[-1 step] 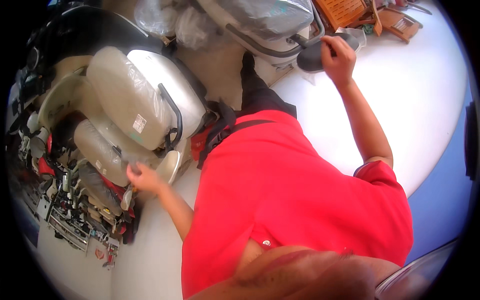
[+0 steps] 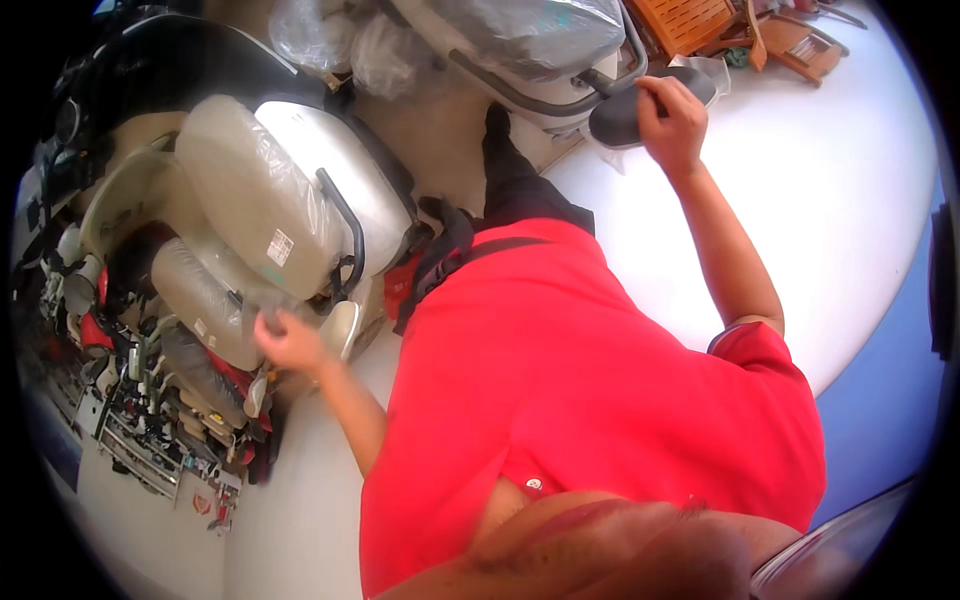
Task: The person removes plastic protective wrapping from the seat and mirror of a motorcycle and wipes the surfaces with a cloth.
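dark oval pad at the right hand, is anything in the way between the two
Nothing visible stands between the right hand and the dark oval pad; the fingers appear to touch it. Clear plastic shows past the pad's far end, but whether a thin film covers the pad cannot be told.
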The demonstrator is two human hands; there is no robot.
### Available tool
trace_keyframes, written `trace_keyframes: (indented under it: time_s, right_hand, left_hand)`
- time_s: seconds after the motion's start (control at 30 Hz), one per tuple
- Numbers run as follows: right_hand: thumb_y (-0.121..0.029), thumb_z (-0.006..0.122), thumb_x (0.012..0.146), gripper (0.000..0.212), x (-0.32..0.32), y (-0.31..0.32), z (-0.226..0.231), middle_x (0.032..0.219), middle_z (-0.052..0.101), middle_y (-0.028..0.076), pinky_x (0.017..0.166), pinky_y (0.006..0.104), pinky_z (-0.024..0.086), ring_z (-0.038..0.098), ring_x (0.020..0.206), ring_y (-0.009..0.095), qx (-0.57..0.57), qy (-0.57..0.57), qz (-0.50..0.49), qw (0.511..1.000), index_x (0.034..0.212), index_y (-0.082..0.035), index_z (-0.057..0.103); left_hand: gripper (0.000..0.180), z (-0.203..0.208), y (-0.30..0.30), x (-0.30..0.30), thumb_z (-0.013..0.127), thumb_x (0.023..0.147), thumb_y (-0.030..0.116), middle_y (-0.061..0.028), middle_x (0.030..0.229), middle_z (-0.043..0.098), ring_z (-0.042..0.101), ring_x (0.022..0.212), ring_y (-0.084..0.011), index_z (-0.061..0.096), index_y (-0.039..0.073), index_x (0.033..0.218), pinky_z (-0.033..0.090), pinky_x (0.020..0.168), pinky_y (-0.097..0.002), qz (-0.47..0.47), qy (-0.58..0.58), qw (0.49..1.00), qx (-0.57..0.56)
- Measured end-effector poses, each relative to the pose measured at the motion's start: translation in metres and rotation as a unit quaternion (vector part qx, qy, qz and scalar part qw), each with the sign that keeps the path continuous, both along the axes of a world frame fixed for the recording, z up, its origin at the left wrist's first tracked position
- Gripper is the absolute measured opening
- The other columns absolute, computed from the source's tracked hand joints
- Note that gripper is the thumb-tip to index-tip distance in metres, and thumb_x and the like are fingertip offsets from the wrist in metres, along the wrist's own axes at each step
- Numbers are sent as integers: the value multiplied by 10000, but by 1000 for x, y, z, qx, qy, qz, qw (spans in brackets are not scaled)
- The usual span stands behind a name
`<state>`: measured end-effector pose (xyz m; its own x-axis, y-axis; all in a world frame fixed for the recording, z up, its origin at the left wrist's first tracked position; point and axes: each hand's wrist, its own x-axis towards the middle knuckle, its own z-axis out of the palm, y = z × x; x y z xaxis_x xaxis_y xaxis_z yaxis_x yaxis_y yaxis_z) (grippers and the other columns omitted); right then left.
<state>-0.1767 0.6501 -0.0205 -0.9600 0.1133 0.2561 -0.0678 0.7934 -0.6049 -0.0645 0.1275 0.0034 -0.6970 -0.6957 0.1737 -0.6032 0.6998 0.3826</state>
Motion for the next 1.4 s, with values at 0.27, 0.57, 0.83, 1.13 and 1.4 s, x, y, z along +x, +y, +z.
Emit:
trace_keyframes:
  time_s: [0.27, 0.57, 0.83, 1.13, 1.4]
  right_hand:
    - [-40, 632, 727, 116, -6, -7, -7, 689, 609, 74, 539, 351, 475, 609, 608, 264, -12, 26, -18, 999, 828, -83, 669]
    - [-79, 625, 727, 65, -12, -16, -10, 691, 611, 42, 534, 339, 485, 616, 618, 231, -20, 56, -73, 996, 788, -86, 650]
    - [-61, 631, 696, 105, -12, -24, -5, 681, 599, 58, 557, 340, 492, 618, 642, 237, 19, 37, -136, 990, 800, -67, 647]
    - [-25, 627, 702, 130, -12, -20, 4, 700, 607, 74, 554, 346, 473, 603, 638, 249, 59, -30, -204, 977, 825, -50, 660]
    - [-16, 609, 733, 120, -12, -17, 6, 735, 618, 102, 593, 367, 479, 607, 662, 282, 71, -61, -201, 975, 843, -39, 651]
  left_hand:
    - [260, -34, 179, -144, 596, 862, -26, -95, 1002, 630, 613, 879, -151, 557, -72, 1115, 498, 798, -268, -130, 60, 833, 535]
    - [251, -65, 301, -281, 625, 817, 41, -109, 1001, 665, 638, 909, -189, 623, -36, 1056, 499, 812, -306, -368, -36, 792, 486]
    - [528, -187, 348, -334, 667, 819, 267, -191, 1392, 477, 452, 1281, -373, 539, 17, 1266, 395, 1055, -431, -715, -225, 661, 33]
    - [536, -149, 351, -319, 650, 781, 192, -202, 1327, 529, 494, 1229, -356, 522, -20, 1256, 400, 1041, -428, -825, -102, 552, 59]
    - [760, -179, 387, -325, 526, 915, 471, -140, 1580, 198, 182, 1459, -304, 293, 12, 1475, 245, 1142, -479, -796, -246, 552, -33]
